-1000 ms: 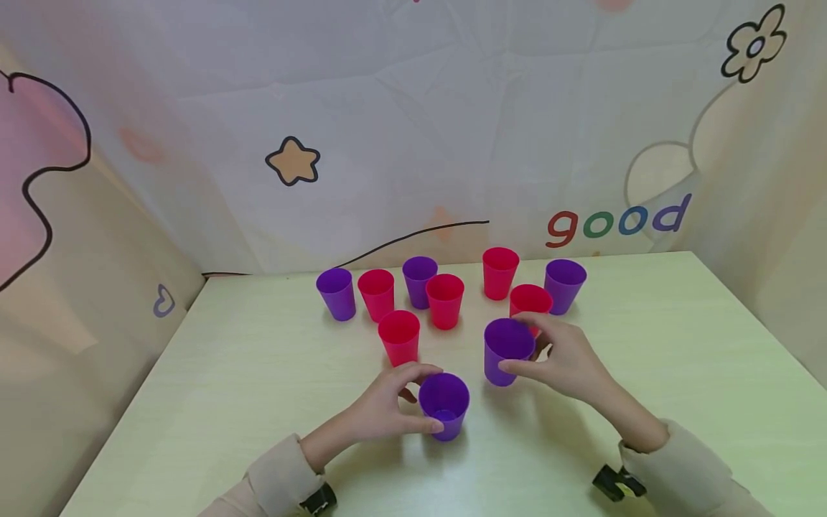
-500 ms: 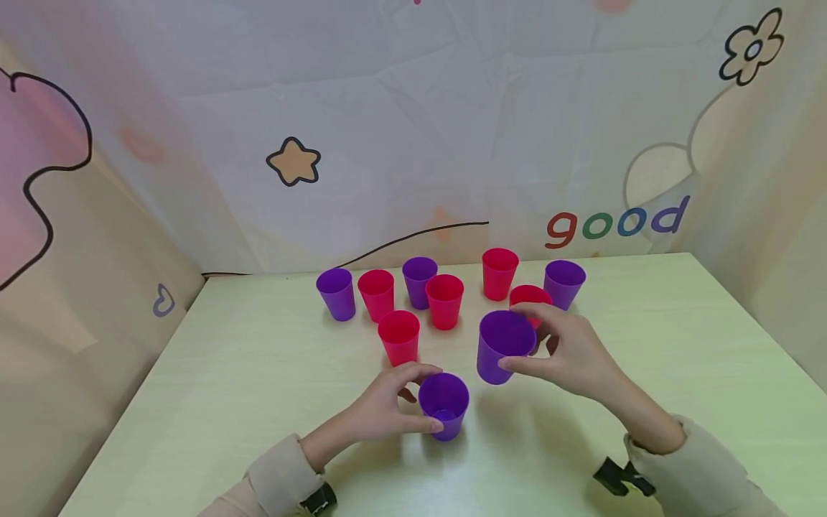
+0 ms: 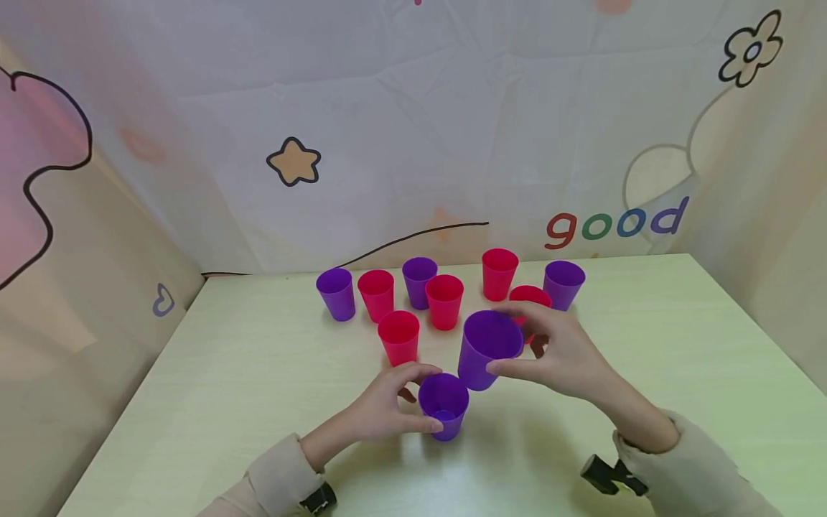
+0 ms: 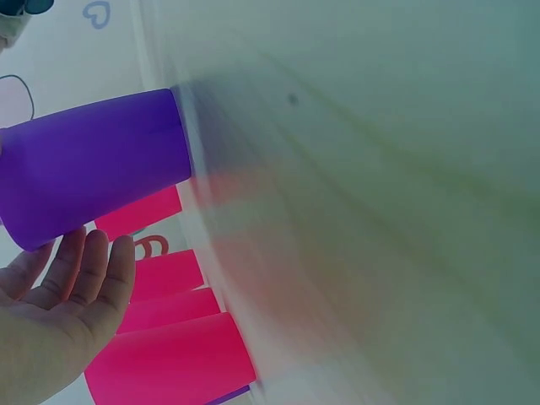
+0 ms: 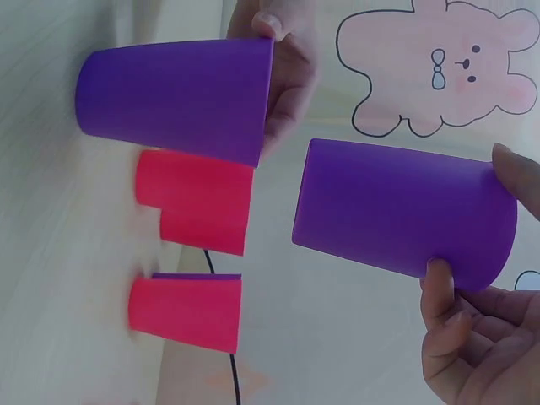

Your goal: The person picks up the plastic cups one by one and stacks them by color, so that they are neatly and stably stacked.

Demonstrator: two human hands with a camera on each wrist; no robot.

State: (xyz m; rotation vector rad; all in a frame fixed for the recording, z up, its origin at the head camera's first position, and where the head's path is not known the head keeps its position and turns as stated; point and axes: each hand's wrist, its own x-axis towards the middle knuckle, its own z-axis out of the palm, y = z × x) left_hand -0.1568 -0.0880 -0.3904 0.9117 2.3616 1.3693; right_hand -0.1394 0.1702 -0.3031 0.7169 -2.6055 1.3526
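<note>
My left hand holds a purple cup near its rim, thumb on the near side and fingers behind. That cup stands upright on the table in the left wrist view. In my right hand a second purple cup is pinched by the rim between thumb and fingers. The right wrist view shows this raised cup off the table, its base higher than the rim of the standing cup. Both cups have their mouths up, and the raised one is slightly tilted.
Behind the hands stand several red cups, one red cup being close to my left hand. Purple cups, such as the far-left cup, stand among them. A red cup is partly hidden by my right hand. A printed curtain borders the table.
My right hand has lifted its purple cup and carried it left, close to the cup in my left hand. The left hand has stayed in place.
</note>
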